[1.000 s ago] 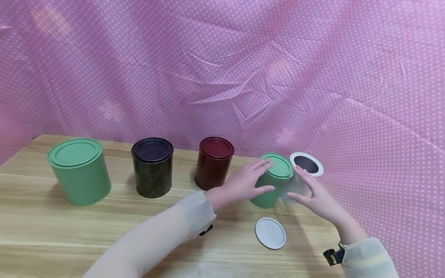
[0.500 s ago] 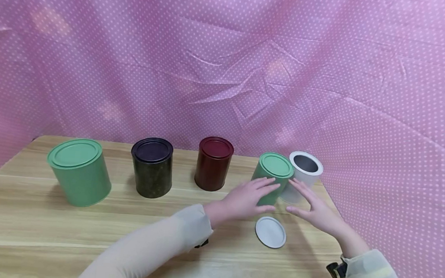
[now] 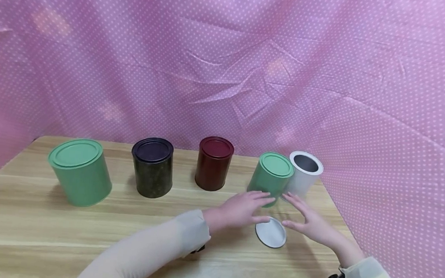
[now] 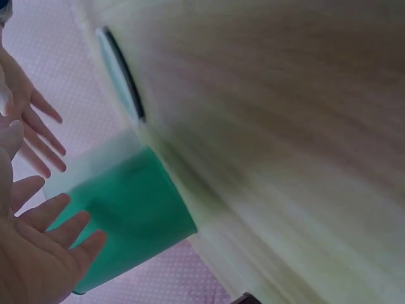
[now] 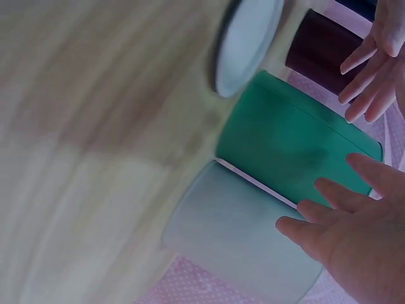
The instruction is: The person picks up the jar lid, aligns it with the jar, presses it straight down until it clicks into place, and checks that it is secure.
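Note:
My left hand (image 3: pixel 242 209) hovers in front of the right-hand green can (image 3: pixel 268 182), fingers extended and holding nothing. Facing it, my right hand (image 3: pixel 314 222) is held with spread fingers, in front of the white can (image 3: pixel 300 181). Between and just below the hands lies a loose white lid (image 3: pixel 271 234), flat on the table. The green can wears its lid, while the white can beside it stands uncovered with its dark inside showing. In the right wrist view the green can (image 5: pixel 291 139) and white can (image 5: pixel 234 234) stand close together, and both hands are apart from them.
Further left along the wooden table (image 3: pixel 39 233) stand a dark red can (image 3: pixel 213 167), a black can (image 3: pixel 152 170) and a larger green can (image 3: pixel 82 175), all lidded. Pink dotted cloth (image 3: pixel 228 69) hangs behind and along the right edge.
Both hands have come back from the green and white cans, down towards the loose lid. The cans and the lid have stayed where they were.

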Action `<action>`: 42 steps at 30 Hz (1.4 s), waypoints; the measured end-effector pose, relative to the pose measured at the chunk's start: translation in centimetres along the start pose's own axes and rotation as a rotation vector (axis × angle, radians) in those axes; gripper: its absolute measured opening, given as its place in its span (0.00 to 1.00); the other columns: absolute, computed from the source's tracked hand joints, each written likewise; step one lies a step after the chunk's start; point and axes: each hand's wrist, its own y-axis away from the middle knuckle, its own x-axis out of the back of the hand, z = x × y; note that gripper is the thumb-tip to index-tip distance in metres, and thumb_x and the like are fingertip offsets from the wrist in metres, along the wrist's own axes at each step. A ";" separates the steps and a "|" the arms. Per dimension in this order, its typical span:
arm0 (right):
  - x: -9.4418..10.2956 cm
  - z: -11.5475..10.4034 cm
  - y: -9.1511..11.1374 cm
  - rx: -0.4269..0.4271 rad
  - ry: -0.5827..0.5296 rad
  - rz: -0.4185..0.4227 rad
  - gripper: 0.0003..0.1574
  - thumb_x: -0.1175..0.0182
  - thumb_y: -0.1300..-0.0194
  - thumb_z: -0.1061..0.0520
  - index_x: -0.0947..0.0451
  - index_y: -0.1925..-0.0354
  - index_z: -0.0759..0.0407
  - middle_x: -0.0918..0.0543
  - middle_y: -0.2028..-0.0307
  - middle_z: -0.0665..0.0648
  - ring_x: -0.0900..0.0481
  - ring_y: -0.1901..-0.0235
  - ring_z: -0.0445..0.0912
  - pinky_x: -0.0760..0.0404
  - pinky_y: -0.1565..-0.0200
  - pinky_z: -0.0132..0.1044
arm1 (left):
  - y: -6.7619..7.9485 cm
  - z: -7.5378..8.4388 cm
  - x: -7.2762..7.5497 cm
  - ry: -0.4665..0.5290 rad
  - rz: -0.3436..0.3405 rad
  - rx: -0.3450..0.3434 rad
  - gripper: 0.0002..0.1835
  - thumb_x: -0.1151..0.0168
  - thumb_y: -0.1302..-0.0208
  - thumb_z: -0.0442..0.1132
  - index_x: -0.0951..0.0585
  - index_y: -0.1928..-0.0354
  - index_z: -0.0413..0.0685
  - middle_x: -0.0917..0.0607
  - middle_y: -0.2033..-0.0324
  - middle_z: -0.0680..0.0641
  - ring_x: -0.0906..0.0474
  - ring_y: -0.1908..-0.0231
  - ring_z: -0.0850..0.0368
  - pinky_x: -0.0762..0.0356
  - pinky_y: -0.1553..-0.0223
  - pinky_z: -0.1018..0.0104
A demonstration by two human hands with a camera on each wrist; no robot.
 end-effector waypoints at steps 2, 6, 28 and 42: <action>-0.2 0.2 0.2 0.009 0.005 0.006 0.44 0.34 0.39 0.50 0.39 0.31 0.66 0.42 0.32 0.78 0.44 0.35 0.77 0.40 0.44 0.76 | 0.0 -0.1 -0.4 0.007 -0.019 0.000 0.32 0.46 0.31 0.58 0.35 0.29 0.58 0.34 0.29 0.49 0.38 0.30 0.51 0.36 0.32 0.50; -0.8 0.7 0.5 0.004 0.008 0.012 0.45 0.34 0.40 0.51 0.38 0.32 0.68 0.41 0.33 0.79 0.42 0.36 0.77 0.39 0.43 0.75 | 0.0 -0.2 -1.0 -0.011 -0.048 0.004 0.33 0.46 0.32 0.59 0.34 0.29 0.57 0.33 0.30 0.48 0.38 0.30 0.51 0.36 0.31 0.53; -3.3 1.8 0.9 -0.057 0.033 -0.090 0.51 0.30 0.45 0.47 0.38 0.33 0.72 0.40 0.34 0.80 0.41 0.36 0.76 0.41 0.39 0.71 | 0.5 -0.1 -2.5 -0.105 -0.216 0.237 0.41 0.41 0.43 0.69 0.29 0.33 0.54 0.27 0.34 0.48 0.30 0.36 0.49 0.24 0.43 0.52; -3.7 2.3 0.7 -0.076 -0.004 -0.155 0.54 0.28 0.48 0.46 0.38 0.34 0.73 0.42 0.35 0.83 0.43 0.36 0.78 0.41 0.39 0.72 | 0.7 0.2 -2.6 -0.062 -0.257 0.321 0.43 0.36 0.47 0.68 0.31 0.31 0.57 0.34 0.30 0.46 0.42 0.29 0.40 0.37 0.38 0.35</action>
